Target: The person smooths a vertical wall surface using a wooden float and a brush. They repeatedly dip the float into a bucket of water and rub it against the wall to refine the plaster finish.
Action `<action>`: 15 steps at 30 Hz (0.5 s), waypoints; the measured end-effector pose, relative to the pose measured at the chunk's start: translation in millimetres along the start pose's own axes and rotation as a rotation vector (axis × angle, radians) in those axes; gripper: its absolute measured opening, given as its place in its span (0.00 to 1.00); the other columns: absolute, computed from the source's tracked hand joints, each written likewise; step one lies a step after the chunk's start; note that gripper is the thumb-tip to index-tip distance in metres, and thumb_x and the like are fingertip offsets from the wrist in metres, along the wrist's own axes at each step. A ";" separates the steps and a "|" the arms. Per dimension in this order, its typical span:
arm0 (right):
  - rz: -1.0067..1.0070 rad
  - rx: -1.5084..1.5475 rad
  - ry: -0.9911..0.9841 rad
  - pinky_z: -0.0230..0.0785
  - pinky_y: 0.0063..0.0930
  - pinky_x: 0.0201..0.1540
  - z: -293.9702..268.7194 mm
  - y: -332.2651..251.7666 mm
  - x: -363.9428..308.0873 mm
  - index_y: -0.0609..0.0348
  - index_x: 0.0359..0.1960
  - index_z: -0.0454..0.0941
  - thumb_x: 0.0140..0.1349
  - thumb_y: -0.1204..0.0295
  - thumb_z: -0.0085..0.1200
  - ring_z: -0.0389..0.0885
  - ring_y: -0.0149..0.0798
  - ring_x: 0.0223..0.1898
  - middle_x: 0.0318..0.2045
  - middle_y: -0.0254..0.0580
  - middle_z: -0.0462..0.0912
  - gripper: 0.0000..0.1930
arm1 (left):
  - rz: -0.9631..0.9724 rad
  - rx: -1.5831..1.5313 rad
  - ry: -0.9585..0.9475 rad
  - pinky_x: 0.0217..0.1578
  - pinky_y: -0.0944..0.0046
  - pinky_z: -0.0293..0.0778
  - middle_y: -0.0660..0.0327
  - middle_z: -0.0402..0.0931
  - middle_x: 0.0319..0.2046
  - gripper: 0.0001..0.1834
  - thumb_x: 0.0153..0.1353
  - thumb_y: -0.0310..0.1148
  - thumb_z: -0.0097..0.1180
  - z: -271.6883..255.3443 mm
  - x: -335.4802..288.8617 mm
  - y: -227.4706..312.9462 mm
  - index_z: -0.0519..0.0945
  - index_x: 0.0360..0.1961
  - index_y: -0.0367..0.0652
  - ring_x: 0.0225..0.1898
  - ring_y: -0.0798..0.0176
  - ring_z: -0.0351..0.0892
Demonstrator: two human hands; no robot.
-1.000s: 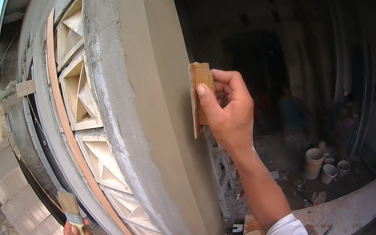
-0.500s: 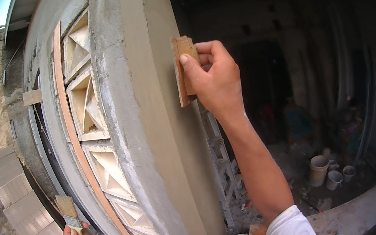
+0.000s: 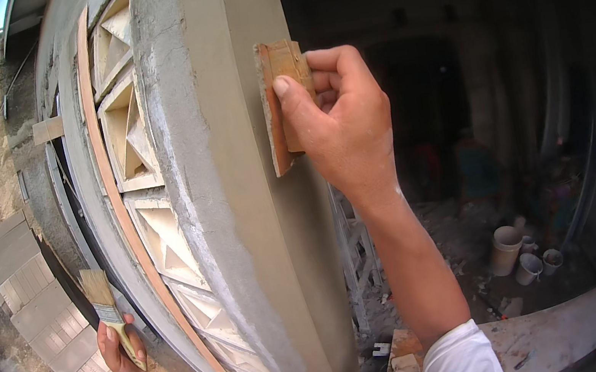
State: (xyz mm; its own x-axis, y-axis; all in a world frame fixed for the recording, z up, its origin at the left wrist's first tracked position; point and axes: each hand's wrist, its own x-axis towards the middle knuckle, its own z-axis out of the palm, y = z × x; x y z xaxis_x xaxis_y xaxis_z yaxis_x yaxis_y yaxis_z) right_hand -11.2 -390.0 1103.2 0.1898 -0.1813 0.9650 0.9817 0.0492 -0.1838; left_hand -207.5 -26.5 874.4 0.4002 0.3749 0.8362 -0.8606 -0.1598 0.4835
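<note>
My right hand [image 3: 341,114] grips the wooden handle of a small plastering float [image 3: 274,112] between thumb and fingers. The float has an orange, rough-edged face and stands upright against the narrow side of a freshly smoothed, grey-brown plastered column [image 3: 226,120], close to its right edge. Lower left, my left hand [image 3: 121,355] is closed around the pale handle of a flat paintbrush [image 3: 103,300]. Its light bristles point up, away from the column.
Cream decorative vent blocks [image 3: 130,134] line the wall left of the column, with a long wooden strip [image 3: 100,138] beside them. Several buckets [image 3: 506,250] stand on the littered floor of the dark room at right. A dusty board [image 3: 552,337] lies lower right.
My right hand has shifted the float slightly left, farther onto the column's face. My left hand still holds the paintbrush, a little higher in view. The whole view has shifted slightly.
</note>
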 end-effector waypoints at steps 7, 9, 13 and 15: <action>0.052 -0.224 -0.064 0.78 0.38 0.37 -23.7 57.4 -143.3 0.69 0.47 0.73 0.64 0.71 0.64 0.87 0.48 0.32 0.31 0.53 0.84 0.17 | -0.010 -0.016 -0.048 0.09 0.78 0.61 0.52 0.79 0.49 0.22 0.79 0.38 0.41 -7.6 -12.4 -1.9 0.62 0.64 0.32 0.14 0.79 0.67; 0.229 -0.224 -0.079 0.78 0.37 0.38 -50.0 59.2 -181.9 0.69 0.48 0.73 0.63 0.71 0.65 0.87 0.48 0.34 0.33 0.54 0.85 0.18 | -0.025 -0.008 0.048 0.10 0.78 0.63 0.48 0.81 0.46 0.23 0.78 0.38 0.44 -7.2 -15.7 13.1 0.65 0.63 0.29 0.14 0.77 0.67; 0.160 -0.047 0.018 0.78 0.34 0.39 -44.6 32.8 -141.1 0.69 0.48 0.73 0.63 0.71 0.65 0.87 0.46 0.34 0.34 0.54 0.85 0.18 | -0.020 -0.007 -0.058 0.10 0.77 0.63 0.47 0.81 0.47 0.23 0.77 0.38 0.44 2.3 -1.8 6.3 0.64 0.63 0.29 0.14 0.76 0.67; 0.074 0.007 -0.060 0.78 0.37 0.39 -23.5 8.7 -94.4 0.70 0.49 0.73 0.62 0.72 0.65 0.87 0.48 0.35 0.35 0.55 0.84 0.19 | -0.023 -0.064 -0.084 0.10 0.77 0.62 0.47 0.81 0.48 0.23 0.77 0.37 0.44 20.2 7.0 -7.2 0.64 0.64 0.29 0.14 0.75 0.68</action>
State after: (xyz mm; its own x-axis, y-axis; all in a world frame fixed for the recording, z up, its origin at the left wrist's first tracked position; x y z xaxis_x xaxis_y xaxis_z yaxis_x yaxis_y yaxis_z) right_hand -20.3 -395.5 1006.1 0.2602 -0.1178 0.9584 0.9650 0.0671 -0.2537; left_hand -192.2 -41.1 882.0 0.4426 0.2991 0.8453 -0.8684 -0.0921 0.4873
